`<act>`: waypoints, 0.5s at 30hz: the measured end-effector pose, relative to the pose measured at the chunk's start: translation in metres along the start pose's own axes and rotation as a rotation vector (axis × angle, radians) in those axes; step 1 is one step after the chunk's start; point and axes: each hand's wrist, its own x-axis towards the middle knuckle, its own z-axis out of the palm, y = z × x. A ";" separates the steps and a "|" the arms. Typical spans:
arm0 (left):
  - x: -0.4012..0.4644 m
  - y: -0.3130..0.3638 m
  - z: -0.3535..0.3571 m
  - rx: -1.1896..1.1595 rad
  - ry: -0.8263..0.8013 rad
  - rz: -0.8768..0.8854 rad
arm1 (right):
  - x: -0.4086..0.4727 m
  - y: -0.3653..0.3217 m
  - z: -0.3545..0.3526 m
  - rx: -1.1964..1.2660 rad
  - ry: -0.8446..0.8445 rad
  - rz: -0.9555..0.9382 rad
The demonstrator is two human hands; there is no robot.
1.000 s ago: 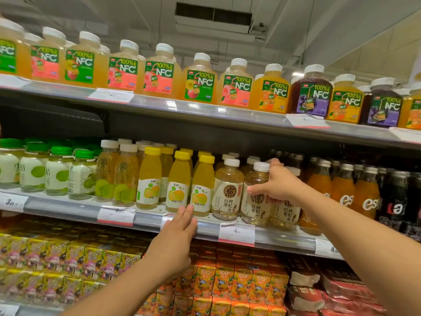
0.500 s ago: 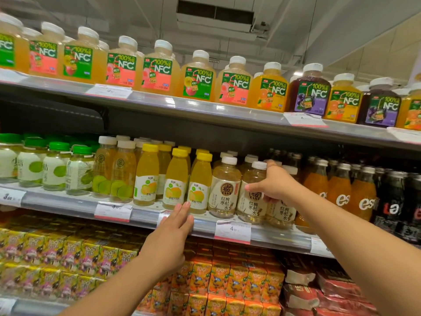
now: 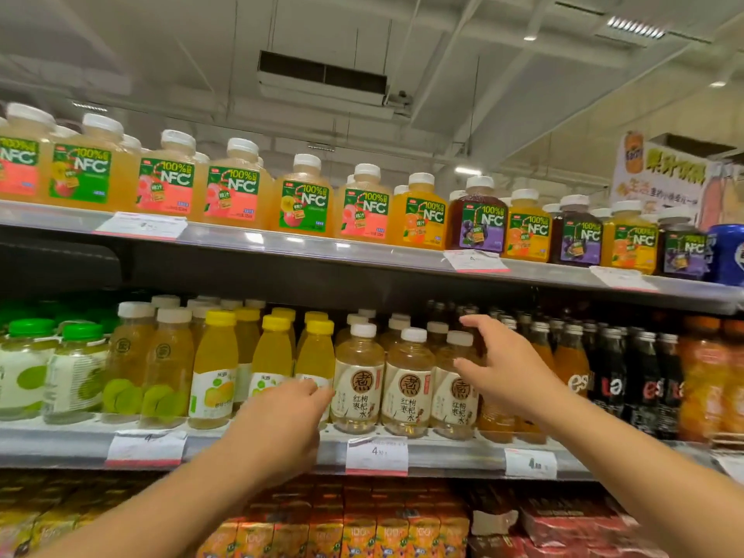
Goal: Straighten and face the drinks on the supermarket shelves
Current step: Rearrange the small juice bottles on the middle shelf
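1. Middle shelf, drinks aisle: I am part-way through facing the row, and by my reading the three pale jujube-tea bottles (image 3: 408, 380) are the step in hand, their brown-seal labels all turned to the front along the shelf edge (image 3: 249, 449).

2. My right hand (image 3: 505, 368) hovers with fingers spread and relaxed, gripping nothing. The rightmost tea bottle (image 3: 453, 386) stands just off my thumb, and my upper fingertips reach toward the dark bottles (image 3: 640, 372) set deeper in (whether thumb and label actually touch, I cannot tell).

3. My left hand (image 3: 288, 416) is low at the shelf edge, knuckles toward me, fingers loosely bent. Its fingertips lie at the foot of the yellow-capped juice bottle (image 3: 316, 360), just beside the leftmost tea bottle (image 3: 357, 376). The fingers hide their own ends, so I cannot say whether they pinch that bottle or merely rest against it.

4. The next move, as I judge it, calls for a light twist or nudge of the yellow juice so its label faces out, then a shift rightward to the orange bottles (image 3: 571, 356) beyond my right fingers.

5. Above my fingers, the NFC juice bottles (image 3: 306, 203) line the top shelf, labels forward.
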 end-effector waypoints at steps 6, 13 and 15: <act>0.061 0.020 -0.076 0.026 0.469 0.188 | 0.002 0.004 -0.055 -0.069 0.157 -0.033; 0.101 0.036 -0.077 0.198 0.393 -0.064 | 0.035 0.029 -0.076 -0.255 0.182 -0.063; 0.104 0.039 -0.071 0.223 0.404 -0.093 | 0.043 0.039 -0.070 -0.304 0.209 -0.085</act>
